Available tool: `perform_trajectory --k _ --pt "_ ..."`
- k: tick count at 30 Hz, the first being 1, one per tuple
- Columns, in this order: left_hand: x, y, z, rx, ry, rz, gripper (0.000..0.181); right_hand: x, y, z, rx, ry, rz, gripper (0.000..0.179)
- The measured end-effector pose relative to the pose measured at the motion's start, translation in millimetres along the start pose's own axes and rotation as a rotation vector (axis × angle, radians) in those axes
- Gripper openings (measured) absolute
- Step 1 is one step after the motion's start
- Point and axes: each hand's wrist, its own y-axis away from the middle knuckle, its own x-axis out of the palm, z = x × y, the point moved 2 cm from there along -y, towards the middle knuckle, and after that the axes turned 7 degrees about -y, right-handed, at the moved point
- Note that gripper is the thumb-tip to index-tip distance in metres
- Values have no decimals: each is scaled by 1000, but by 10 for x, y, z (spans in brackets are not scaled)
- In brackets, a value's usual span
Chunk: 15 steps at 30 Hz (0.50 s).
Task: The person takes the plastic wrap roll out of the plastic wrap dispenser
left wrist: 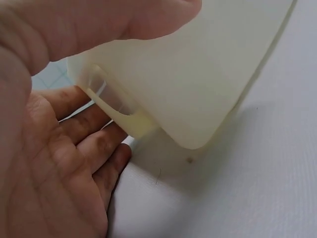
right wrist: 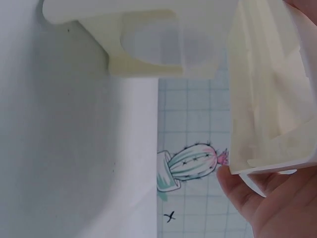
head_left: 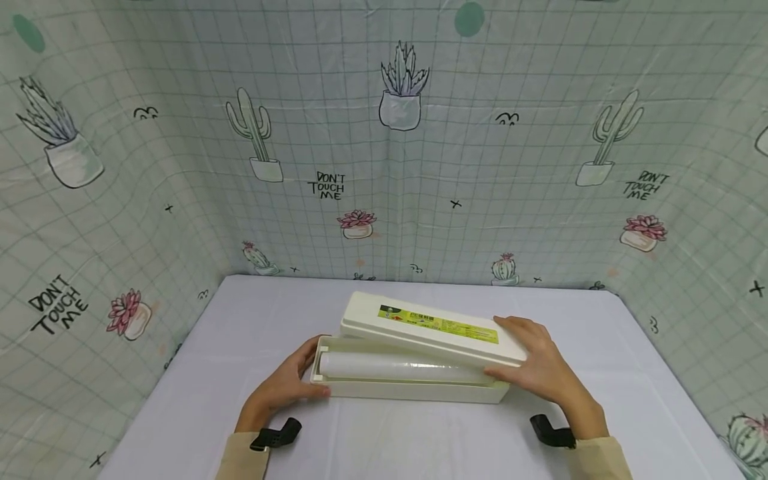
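A long off-white plastic box (head_left: 414,391) lies on the table with a white roll (head_left: 384,366), apparently cling film, inside it. My left hand (head_left: 292,381) grips the box's left end, thumb on the front wall and fingers toward the back. In the left wrist view, the box's end (left wrist: 143,124) has a rounded cutout. Pinched at its right end by my right hand (head_left: 543,363), the lid (head_left: 360,315) with a yellow-green label is tilted above the box, its left end higher and farther back. The right wrist view shows the lid's hollow underside (right wrist: 272,99), apart from the box there.
A white cloth covers the table (head_left: 384,440). Behind and at both sides hangs a grid-patterned curtain (head_left: 456,167) printed with cacti and lettering. Each wrist carries a black strap mount (head_left: 276,437).
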Motion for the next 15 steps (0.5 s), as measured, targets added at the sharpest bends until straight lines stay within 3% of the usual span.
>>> perform_trajectory --k 15 --pt "-5 -16 19 21 11 19 102 -235 40 -155 38 27 -76 91"
